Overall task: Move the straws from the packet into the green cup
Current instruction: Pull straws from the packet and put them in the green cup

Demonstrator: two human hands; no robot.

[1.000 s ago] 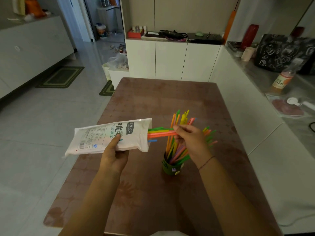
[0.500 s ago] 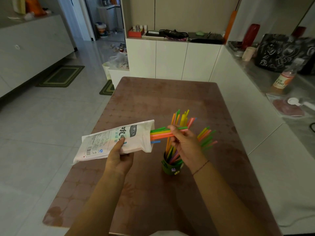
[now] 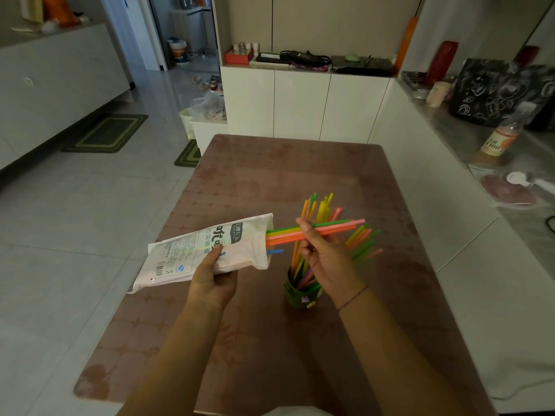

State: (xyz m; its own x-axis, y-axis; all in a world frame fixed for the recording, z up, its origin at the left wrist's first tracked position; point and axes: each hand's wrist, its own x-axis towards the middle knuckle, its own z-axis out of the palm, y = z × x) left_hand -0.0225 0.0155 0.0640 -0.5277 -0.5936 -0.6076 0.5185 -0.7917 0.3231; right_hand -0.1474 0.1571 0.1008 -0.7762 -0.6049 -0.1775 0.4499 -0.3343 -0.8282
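A: What's nearest the camera?

B: Two bare forearms reaching in from six o'clock over a brown patterned tabletop [image 3: 270, 181]. The hands are apart, each busy with its own thing.

A: The left one?

B: The left hand [image 3: 211, 280] grips a white printed packet [image 3: 204, 250] from underneath, thumb on its face. It is held off the tabletop, at about nine o'clock from the cup, with its open mouth pointing toward three o'clock.

A: And the right?

B: The right hand [image 3: 327, 262] pinches a bundle of straws [image 3: 283, 237] in green, yellow, orange and pink. They lie nearly level. Their near ends are inside the packet's mouth and their far ends stick out past the fingers toward three o'clock. One blue straw [image 3: 274, 251] pokes out of the mouth just below them, and no hand is on it.

A: Where's the cup?

B: The green cup [image 3: 295, 300] stands upright on the tabletop, just under the right hand. It holds a spray of coloured straws [image 3: 321, 210] fanning toward twelve and two o'clock. The pinched bundle crosses in front of them.

A: Farther back?

B: A white cabinet [image 3: 300, 106] sits at twelve o'clock beyond the tabletop. At two o'clock there is a bottle [image 3: 500, 139] and a black bag [image 3: 492, 91] on a side counter. At ten o'clock a green mat [image 3: 105, 133] lies on the floor.
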